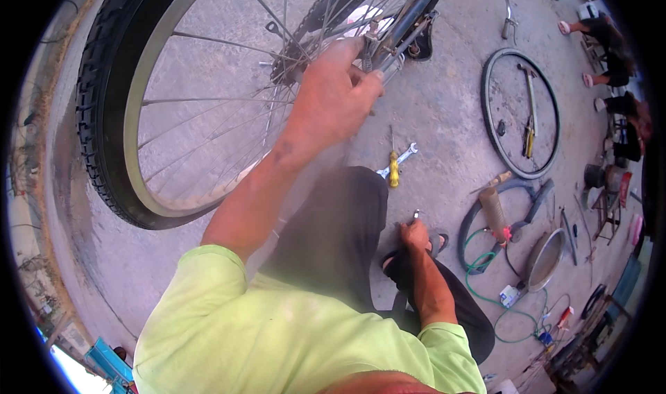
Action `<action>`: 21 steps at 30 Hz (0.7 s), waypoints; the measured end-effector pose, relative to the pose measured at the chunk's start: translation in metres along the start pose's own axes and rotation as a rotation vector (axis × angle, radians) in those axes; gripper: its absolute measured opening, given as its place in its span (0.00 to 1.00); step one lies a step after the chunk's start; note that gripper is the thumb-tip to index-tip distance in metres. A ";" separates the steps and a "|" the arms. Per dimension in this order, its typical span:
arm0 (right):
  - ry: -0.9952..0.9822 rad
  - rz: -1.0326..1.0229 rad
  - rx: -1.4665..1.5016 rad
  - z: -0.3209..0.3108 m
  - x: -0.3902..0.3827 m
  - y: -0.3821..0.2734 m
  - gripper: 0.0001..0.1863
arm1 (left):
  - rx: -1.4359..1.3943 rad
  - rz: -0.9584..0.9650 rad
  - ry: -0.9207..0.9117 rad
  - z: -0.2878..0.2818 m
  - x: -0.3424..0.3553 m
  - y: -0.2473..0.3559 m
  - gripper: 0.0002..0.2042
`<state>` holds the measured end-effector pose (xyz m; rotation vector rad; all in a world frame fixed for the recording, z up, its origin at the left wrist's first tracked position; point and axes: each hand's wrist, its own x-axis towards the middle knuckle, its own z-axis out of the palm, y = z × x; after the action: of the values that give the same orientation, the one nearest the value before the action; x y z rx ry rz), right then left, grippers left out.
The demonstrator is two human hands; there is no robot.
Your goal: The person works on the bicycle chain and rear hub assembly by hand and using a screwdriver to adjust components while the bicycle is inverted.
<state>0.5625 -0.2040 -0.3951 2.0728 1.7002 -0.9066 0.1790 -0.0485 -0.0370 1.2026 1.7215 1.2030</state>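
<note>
Left fingers are right in at the bicycle wheel's hub!
The left hand (334,96) curls in narrow at the metal fittings (373,33), its exact grip hidden; the wheel (104,116) fills the upper left. The right hand (415,236) closes on a small metal-tipped tool (416,214). Nearby, a yellow screwdriver (394,173) crosses a wrench (410,151); farther right, a blue-and-white packet (510,296), any print too small to read.

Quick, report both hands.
Left hand: partly curled beside the bicycle's dark tube; grip cannot be told.
Right hand: closed, holding a small metal piece.
</note>
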 end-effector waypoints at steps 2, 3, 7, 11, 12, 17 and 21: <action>0.073 0.003 0.049 -0.007 -0.005 -0.004 0.24 | 0.011 -0.025 0.011 0.000 -0.004 0.004 0.26; 0.106 0.010 0.071 -0.008 -0.007 -0.004 0.24 | 0.033 -0.027 0.005 -0.001 -0.005 0.001 0.26; 0.051 0.089 0.112 -0.014 -0.005 -0.004 0.26 | 0.078 -0.012 -0.001 -0.005 -0.004 -0.002 0.25; 0.052 0.146 0.168 0.003 0.016 0.016 0.22 | 0.059 -0.028 -0.027 -0.005 -0.003 0.004 0.26; 0.036 0.141 0.139 0.001 0.019 0.014 0.19 | 0.051 -0.030 -0.021 -0.006 -0.004 0.003 0.26; 0.103 0.004 0.165 -0.023 0.022 -0.007 0.16 | 0.044 -0.006 0.001 -0.003 -0.004 -0.004 0.27; 0.123 -0.277 0.373 -0.103 0.058 -0.048 0.17 | 0.022 -0.023 0.019 0.006 -0.004 -0.001 0.26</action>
<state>0.5506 -0.0865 -0.3472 2.1913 2.0511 -1.2898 0.1855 -0.0502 -0.0402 1.1846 1.7622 1.1885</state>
